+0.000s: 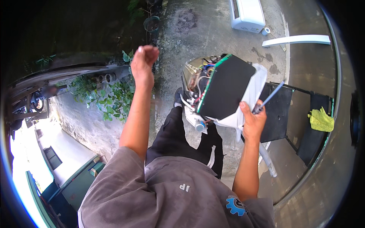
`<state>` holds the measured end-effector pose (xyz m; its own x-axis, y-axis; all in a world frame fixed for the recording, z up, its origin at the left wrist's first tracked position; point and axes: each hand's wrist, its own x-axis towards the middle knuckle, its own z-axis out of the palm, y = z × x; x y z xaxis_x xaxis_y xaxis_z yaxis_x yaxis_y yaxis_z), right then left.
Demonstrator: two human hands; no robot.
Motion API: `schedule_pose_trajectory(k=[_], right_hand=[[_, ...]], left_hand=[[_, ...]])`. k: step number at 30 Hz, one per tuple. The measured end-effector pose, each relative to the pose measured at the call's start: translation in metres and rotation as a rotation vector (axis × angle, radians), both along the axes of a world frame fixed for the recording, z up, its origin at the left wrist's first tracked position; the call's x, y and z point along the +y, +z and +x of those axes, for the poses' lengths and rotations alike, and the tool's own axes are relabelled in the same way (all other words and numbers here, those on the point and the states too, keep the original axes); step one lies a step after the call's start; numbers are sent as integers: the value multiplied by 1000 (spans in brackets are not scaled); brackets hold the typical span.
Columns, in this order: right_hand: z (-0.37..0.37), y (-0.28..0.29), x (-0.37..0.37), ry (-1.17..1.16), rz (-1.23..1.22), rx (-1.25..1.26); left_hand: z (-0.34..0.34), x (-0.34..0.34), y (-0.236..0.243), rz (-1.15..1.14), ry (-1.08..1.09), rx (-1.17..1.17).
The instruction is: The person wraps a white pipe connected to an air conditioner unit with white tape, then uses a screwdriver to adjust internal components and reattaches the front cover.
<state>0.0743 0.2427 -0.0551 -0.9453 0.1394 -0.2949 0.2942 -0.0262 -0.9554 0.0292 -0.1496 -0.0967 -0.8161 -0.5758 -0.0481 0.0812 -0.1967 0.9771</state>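
White casing [251,13] partly beyond top edge

White lettering [184,187], blue emblem [235,206] (gear-shaped), on grey shirt [167,205]

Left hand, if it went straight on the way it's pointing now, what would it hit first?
Probably the round pot: it lies in line ahead of the left hand. Depth is unclear, though; the pot looks lower, so the hand might pass above it.

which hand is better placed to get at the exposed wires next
Probably the left hand: it looks empty, on the side where the exposed wires show. The right hand holds the white casing and a blue-shafted tool.
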Motion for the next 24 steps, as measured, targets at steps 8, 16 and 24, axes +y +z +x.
schedule_pose_trajectory(k=[8, 16, 24], right_hand=[[25, 19, -13, -62, 437, -113], [74, 32, -29, -126, 663, -175], [147, 34, -39, -295, 709, -283]], left_hand=[[144, -24, -339, 761, 157, -1112], [81, 17, -463, 1140, 66, -1030], [71, 13, -530, 1349, -118, -945]])
